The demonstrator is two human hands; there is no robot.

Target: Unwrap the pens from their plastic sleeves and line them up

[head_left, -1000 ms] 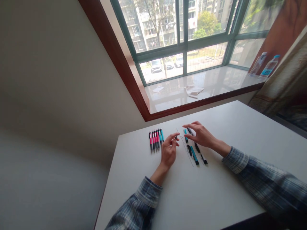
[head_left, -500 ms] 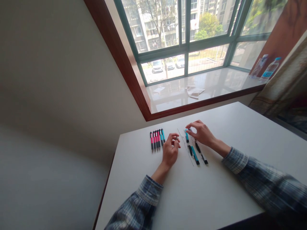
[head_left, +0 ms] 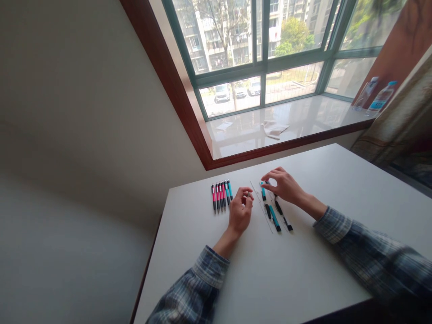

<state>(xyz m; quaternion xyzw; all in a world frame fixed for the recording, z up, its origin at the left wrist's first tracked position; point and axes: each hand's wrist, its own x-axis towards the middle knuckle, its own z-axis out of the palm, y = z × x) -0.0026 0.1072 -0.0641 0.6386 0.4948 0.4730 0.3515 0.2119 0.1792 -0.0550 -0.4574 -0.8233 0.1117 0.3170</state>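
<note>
A white table (head_left: pixel 303 270) holds a row of several assembled pink and teal pens (head_left: pixel 221 196) at its far left. Right of them lie loose pen parts (head_left: pixel 276 216): teal barrels, black tips and thin refills. My left hand (head_left: pixel 240 211) rests on the table beside the row, its fingers pinched on a small dark pen piece (head_left: pixel 248 194). My right hand (head_left: pixel 284 185) hovers over the far end of the loose parts, thumb and fingers closed on a short teal barrel piece (head_left: pixel 263 189).
A marble window sill (head_left: pixel 297 119) behind the table carries a folded white cloth (head_left: pixel 274 129) and a slip of paper (head_left: pixel 222 126). Two water bottles (head_left: pixel 374 96) stand at its right end. A patterned curtain (head_left: pixel 401 117) hangs at the right.
My right hand went from spread fingers to a pinch on the teal piece at the far end of the parts. My left hand curled tighter on its small piece.
</note>
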